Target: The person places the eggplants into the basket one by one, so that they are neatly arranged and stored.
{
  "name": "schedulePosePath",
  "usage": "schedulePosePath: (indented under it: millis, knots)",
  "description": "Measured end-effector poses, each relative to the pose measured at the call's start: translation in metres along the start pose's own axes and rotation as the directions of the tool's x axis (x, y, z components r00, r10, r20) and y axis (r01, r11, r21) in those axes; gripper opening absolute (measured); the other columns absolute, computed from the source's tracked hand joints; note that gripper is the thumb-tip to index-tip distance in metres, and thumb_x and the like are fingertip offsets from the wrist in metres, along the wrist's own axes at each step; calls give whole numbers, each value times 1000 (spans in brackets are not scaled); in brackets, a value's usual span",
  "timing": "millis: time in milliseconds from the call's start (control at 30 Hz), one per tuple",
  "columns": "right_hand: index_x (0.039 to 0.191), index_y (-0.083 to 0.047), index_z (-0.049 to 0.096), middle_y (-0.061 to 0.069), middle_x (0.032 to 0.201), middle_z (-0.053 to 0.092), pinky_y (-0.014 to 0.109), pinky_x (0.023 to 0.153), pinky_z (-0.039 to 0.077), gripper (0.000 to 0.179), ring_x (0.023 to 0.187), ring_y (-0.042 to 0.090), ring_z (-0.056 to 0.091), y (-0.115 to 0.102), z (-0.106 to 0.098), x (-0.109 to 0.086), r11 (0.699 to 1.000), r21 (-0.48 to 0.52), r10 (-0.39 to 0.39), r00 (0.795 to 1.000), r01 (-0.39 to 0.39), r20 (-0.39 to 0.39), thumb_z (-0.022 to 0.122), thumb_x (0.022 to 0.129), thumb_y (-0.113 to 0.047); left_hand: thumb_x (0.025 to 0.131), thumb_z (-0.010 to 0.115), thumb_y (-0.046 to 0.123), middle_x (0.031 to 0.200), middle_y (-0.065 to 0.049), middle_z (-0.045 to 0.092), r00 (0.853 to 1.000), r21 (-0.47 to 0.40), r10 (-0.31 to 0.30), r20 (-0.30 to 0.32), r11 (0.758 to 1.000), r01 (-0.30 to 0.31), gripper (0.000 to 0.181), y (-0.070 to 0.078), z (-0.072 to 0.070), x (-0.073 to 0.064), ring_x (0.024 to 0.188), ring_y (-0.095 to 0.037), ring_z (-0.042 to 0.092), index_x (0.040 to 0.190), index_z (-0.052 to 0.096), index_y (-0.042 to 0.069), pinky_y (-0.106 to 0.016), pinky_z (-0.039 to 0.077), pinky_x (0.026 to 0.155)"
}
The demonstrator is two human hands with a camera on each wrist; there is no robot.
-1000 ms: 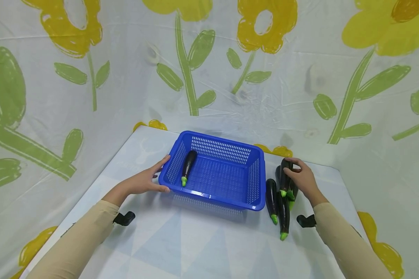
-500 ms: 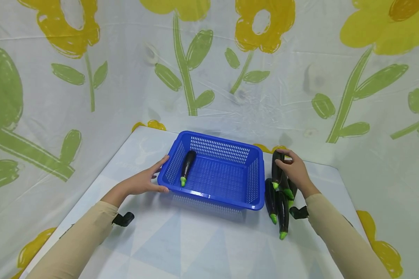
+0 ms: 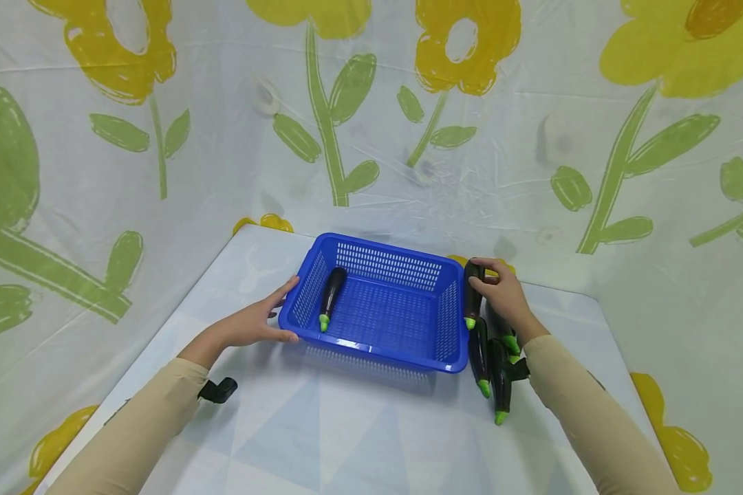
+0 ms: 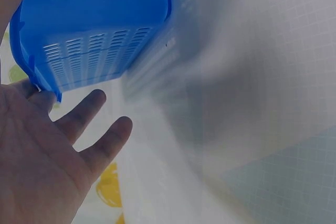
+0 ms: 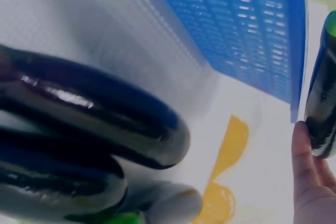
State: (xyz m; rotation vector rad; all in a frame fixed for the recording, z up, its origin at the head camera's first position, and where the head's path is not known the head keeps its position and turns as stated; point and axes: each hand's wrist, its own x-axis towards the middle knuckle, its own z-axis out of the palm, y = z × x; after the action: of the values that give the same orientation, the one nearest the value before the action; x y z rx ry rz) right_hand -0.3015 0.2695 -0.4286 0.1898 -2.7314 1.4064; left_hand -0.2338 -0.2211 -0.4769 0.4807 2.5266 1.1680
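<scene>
In the head view, my right hand (image 3: 506,295) pinches a dark eggplant (image 3: 472,306) by its upper end, green tip pointing down. This eggplant is level with the right rim of a blue plastic basket (image 3: 371,348), overlapping that rim. My left hand (image 3: 250,323) spreads its fingers against the basket's left edge; in the left wrist view its fingers (image 4: 107,145) are extended, some of them right at the rim. One eggplant (image 3: 331,295) lies inside the basket, along its left side. Several more eggplants (image 3: 502,385) lie on the table just right of the basket, partly hidden behind my right hand and wrist.
The basket stands on a table (image 3: 347,440) with a pale triangle-patterned cover. A white curtain (image 3: 501,172) with yellow flowers closes off the back and sides. Black wrist-camera mounts (image 3: 219,390) stick out from both sleeves.
My right hand has carried the pinched eggplant leftward and up, from above the pile to the basket's right rim. My left hand stays at the basket's left edge.
</scene>
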Motion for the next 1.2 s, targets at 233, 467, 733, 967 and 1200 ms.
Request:
schedulePosePath:
  millis: [233,467,733,967,1200]
  knots:
    - [130,-22,52,8,138,44,52,93,44,47,113,34,55,-9,10,7,1000,0,30,1000,-30,-8,64,87,-37,74,76,42,156,-4,3,1000,0,-8,-3,1000,8,109,2,-1,-2,137,-40,21,147,-4,41,-61,28,103]
    - [130,-23,52,8,139,42,50,93,45,46,111,32,55,-19,20,11,1000,-1,21,1000,-21,15,63,87,-37,74,76,42,156,-5,3,1000,3,-3,-5,1000,3,108,1,0,-2,137,-39,21,147,-4,41,-60,28,103]
    - [130,-22,52,9,138,43,51,93,45,46,113,35,54,-34,27,16,999,32,-9,999,8,36,64,87,-35,74,76,41,156,-4,4,1000,-5,2,-2,1000,-2,109,1,-1,-1,137,-38,21,147,-4,41,-59,28,104]
    - [129,-23,53,9,137,44,50,92,46,44,114,34,53,-42,37,22,998,55,-27,998,24,56,64,87,-33,73,76,43,156,-5,4,1000,-7,-9,0,1000,9,109,1,-2,1,137,-40,21,147,-4,42,-61,28,103]
    - [131,-15,51,13,137,42,51,93,45,44,115,36,52,-64,44,18,991,131,-19,992,3,121,62,90,-24,76,75,39,156,-10,4,1000,-10,-2,-3,1000,2,107,6,0,-3,136,-43,21,148,-3,36,-63,28,102]
